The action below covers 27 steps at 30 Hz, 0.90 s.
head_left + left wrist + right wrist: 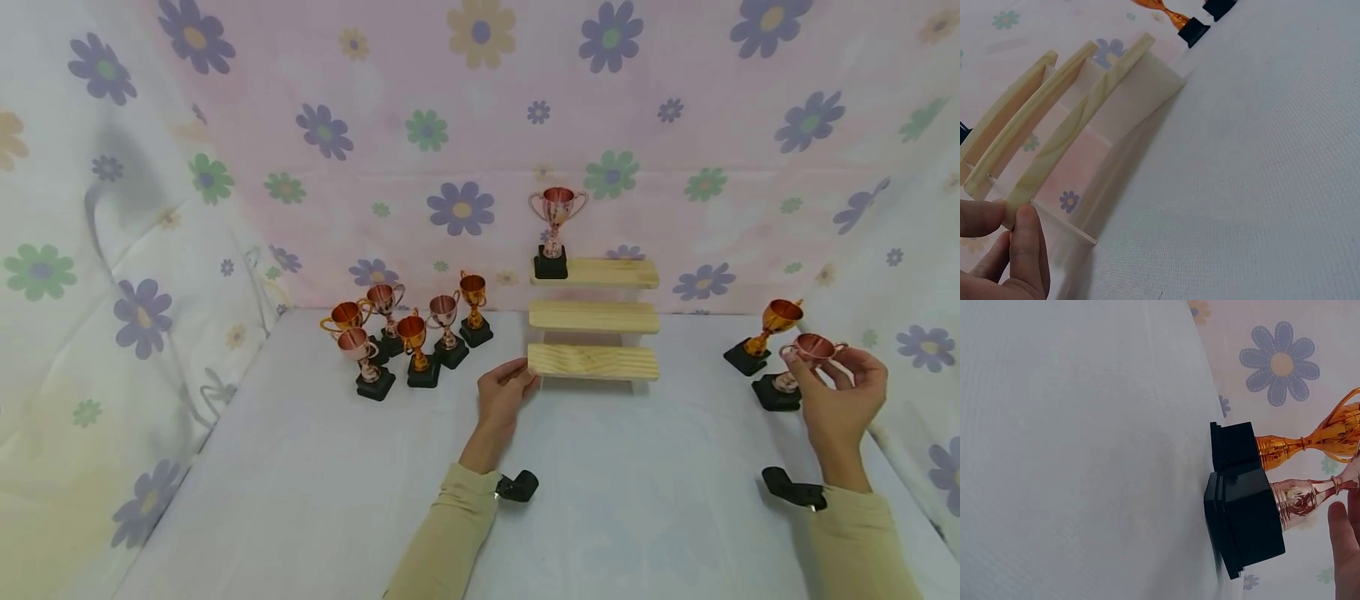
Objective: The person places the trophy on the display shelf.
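Observation:
My left hand point(501, 404) pinches the left end of the lowest step of a three-step wooden stand point(592, 362). Thumb and fingers close on that board end in the left wrist view. At the right, my right hand point(843, 408) grips a rose-gold trophy cup point(813, 347) near its rim and handle. Its black base is at or just above the tabletop; I cannot tell whether it touches. Just behind it a gold trophy point(1288, 450) stands on its own black base. Another rose-gold trophy point(557, 218) stands upright on the left of the top step.
Left of the stand, several gold and rose-gold trophies point(412, 333) stand clustered on the white tabletop point(315, 483). A flowered cloth point(480, 108) hangs behind and along both sides. Each wrist wears a black device point(517, 486).

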Available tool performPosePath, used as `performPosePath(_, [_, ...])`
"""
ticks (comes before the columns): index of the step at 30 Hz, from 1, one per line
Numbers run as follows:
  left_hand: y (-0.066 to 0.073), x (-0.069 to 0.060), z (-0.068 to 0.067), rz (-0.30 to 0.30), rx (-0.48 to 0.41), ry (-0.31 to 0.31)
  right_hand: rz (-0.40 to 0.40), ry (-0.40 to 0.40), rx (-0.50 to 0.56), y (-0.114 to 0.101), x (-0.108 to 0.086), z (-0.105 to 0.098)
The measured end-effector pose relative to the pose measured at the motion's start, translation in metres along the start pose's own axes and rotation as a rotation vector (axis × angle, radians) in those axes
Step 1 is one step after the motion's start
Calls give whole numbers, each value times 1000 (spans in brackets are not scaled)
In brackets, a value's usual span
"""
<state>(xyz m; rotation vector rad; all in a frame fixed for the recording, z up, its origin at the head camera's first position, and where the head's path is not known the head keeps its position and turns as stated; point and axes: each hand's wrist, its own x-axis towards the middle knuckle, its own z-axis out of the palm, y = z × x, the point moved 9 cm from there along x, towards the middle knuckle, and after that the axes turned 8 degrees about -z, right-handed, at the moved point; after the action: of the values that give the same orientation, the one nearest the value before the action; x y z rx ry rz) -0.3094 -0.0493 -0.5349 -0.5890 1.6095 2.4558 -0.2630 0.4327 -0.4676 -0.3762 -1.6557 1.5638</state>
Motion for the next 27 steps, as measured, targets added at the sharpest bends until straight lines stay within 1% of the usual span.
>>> performPosePath(2, [-1, 1, 0, -3, -5, 2, 8, -5, 15, 0, 0, 0])
performPosePath(5, [-1, 1, 1, -1, -4, 3, 9, -14, -20, 0, -1, -1])
performPosePath(9, [-1, 1, 0, -8, -2, 8, -16, -62, -188, -4, -2, -1])
performPosePath(12, [-1, 2, 0, -13, -1, 15, -14, -104, -263, -7, -5, -1])
performPosePath(13, [-1, 2, -1, -10, 4, 15, -10, -113, -265, -8, -6, -1])
performPosePath(15, [-1, 2, -1, -7, 9, 17, 0, -129, -255, -10, -8, -2])
performPosePath(18, [-1, 2, 0, -5, 8, 17, -19, -153, -219, -17, -14, 0])
performPosePath(20, [-1, 1, 0, -5, 6, 17, -44, -166, -156, -24, -18, 3])
performPosePath(22, [0, 1, 0, -1, 11, 19, -71, -182, -71, -31, -22, 7])
performPosePath(25, [0, 1, 0, 2, 13, 21, -124, -217, 20, -42, -29, 15])
performPosePath(27, [1, 1, 0, 3, 16, 20, -155, -245, 46, -49, -32, 21])
